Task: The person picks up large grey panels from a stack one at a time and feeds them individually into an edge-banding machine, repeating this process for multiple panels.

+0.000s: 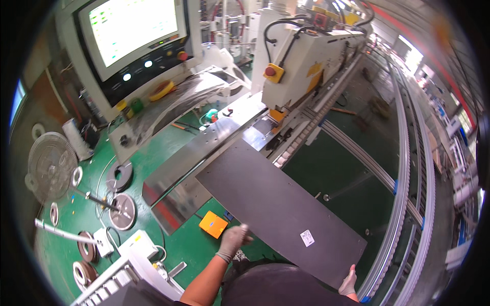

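Note:
A long dark grey panel (275,199) lies slantwise in front of me, its far end on the machine's metal table and its near end by my body. A small white printed label (307,238) is stuck on its top face. My right hand (348,282), in a light glove, grips the near right end of the panel, fingers partly hidden by it. My left hand (235,240), gloved as well, is at the panel's left long edge with its fingers curled in; I see nothing in it.
Ahead stands a white machine head (298,64) with a red stop button (270,71). A control screen (133,30) is at upper left. Metal rails (403,168) run along the right. An orange box (213,224), several tape rolls (122,210) and a fan (52,163) stand on the green floor.

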The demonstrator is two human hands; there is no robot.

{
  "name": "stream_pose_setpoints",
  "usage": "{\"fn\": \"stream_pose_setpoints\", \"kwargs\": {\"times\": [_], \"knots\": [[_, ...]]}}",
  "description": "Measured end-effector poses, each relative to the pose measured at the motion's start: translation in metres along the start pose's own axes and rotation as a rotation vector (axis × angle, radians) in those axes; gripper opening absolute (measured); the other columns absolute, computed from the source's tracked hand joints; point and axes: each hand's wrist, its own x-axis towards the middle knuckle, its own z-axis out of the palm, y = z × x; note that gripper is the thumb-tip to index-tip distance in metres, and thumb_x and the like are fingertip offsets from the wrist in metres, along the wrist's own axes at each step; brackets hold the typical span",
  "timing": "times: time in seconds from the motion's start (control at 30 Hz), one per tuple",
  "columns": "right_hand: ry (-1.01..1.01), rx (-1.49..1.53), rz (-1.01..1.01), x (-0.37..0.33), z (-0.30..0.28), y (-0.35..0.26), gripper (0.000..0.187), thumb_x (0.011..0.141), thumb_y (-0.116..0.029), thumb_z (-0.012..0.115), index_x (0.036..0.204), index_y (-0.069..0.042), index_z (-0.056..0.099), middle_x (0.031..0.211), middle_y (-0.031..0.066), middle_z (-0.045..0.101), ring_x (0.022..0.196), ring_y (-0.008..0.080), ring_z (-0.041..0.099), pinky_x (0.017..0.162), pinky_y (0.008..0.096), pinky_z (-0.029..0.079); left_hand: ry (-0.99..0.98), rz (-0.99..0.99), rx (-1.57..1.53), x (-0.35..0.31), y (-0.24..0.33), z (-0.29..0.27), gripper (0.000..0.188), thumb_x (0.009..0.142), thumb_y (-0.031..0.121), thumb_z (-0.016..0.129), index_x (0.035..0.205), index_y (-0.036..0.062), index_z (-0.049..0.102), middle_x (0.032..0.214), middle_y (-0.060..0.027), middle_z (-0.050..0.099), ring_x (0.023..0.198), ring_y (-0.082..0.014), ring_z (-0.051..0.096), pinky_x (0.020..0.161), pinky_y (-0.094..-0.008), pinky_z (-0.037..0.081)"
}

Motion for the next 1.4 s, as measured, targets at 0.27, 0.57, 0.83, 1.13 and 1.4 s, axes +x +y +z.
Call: {"fn": "stream_pose_setpoints", "kwargs": {"times": [0.27,0.57,0.83,1.13,1.4], "knots": [[0.003,-0.008,0.065,-0.008,0.043,-0.033,0.065,0.096,-0.056,0.054,0.136,-0.005,0.05,0.133,0.0091,0.057,0.124,0.0267,0.054,0.107,0.0448,0.043,0.434,0.566,0.419,0.06,0.052,-0.054,0.045,0.105,0.034,0.04,0.097,-0.0053,0.061,0.082,-0.0205,0.064,0.074,-0.0361,0.059,0.072,-0.0444,0.047],[0.15,0.014,0.283,0.037,0.037,-0.067,0.082,0.091,-0.07,0.05,0.146,-0.011,0.043,0.146,0.0072,0.048,0.132,0.028,0.047,0.113,0.046,0.035,0.329,0.161,0.04,0.108,0.071,-0.03,0.046,0.106,0.033,0.046,0.085,-0.0044,0.063,0.08,-0.0089,0.065,0.074,-0.0158,0.059,0.071,-0.032,0.048],[0.073,0.063,0.267,0.123,0.05,-0.109,0.083,0.091,-0.073,0.047,0.148,-0.012,0.041,0.148,0.0068,0.046,0.133,0.0286,0.046,0.113,0.0467,0.034,0.332,0.144,-0.156,0.165,0.127,0.039,0.043,0.106,0.032,0.046,0.083,-0.0016,0.061,0.078,-0.0043,0.064,0.071,-0.0144,0.057,0.068,-0.0305,0.048],[0.224,0.015,0.249,0.192,0.117,-0.193,0.074,0.094,-0.067,0.046,0.145,-0.013,0.046,0.146,0.0063,0.049,0.132,0.0284,0.047,0.113,0.0459,0.035,0.244,0.002,-0.493,0.24,0.186,0.117,0.039,0.105,0.032,0.045,0.106,-0.0036,0.06,0.098,-0.0126,0.069,0.093,-0.0238,0.069,0.082,-0.0383,0.059],[0.149,-0.075,-0.011,0.306,0.05,-0.195,0.067,0.096,-0.052,0.054,0.147,-0.011,0.041,0.148,0.0087,0.045,0.134,0.0283,0.044,0.115,0.045,0.031,0.164,0.076,-0.381,0.314,0.189,0.167,0.043,0.103,0.039,0.049,0.113,-0.0015,0.062,0.102,-0.0103,0.07,0.089,-0.0217,0.067,0.081,-0.0357,0.055]]}}
